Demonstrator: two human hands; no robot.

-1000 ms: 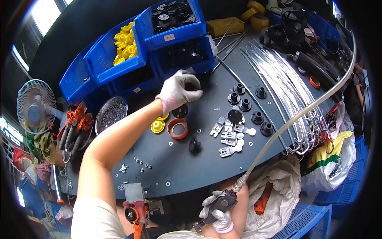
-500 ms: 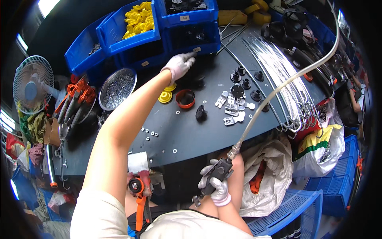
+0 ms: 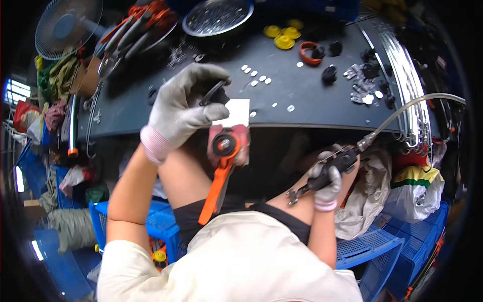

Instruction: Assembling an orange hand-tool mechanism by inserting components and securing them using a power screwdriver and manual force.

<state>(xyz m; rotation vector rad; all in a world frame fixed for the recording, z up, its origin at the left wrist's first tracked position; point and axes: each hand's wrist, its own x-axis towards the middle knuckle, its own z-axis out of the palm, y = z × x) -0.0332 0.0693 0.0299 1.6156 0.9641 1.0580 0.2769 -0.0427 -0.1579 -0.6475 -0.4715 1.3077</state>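
Note:
My left hand (image 3: 176, 103), in a grey-white glove with a pink cuff, pinches a small black round plastic part (image 3: 216, 94) between thumb and fingers. It is above the table's front edge, just left of a clamped fixture. On that fixture sits a tool part with a black round hub (image 3: 225, 144) and an orange handle (image 3: 215, 194) pointing toward me. A white block (image 3: 237, 111) stands behind the hub. My right hand (image 3: 327, 182), also gloved, is closed around a black air wrench (image 3: 342, 160) over my right thigh; a pale hose (image 3: 402, 111) runs from it to the right.
On the dark table (image 3: 297, 90) lie white nuts (image 3: 255, 74), yellow caps (image 3: 284, 40), an orange ring (image 3: 311, 54), metal brackets (image 3: 359, 83) and long bent rods (image 3: 405, 85). A metal bowl (image 3: 217, 34) of small hardware and orange-handled tools (image 3: 146, 15) are at the back left.
My left hand has drawn back from the blue bins to the fixture and now holds a black round part. My right hand keeps the air wrench. The view has tilted down.

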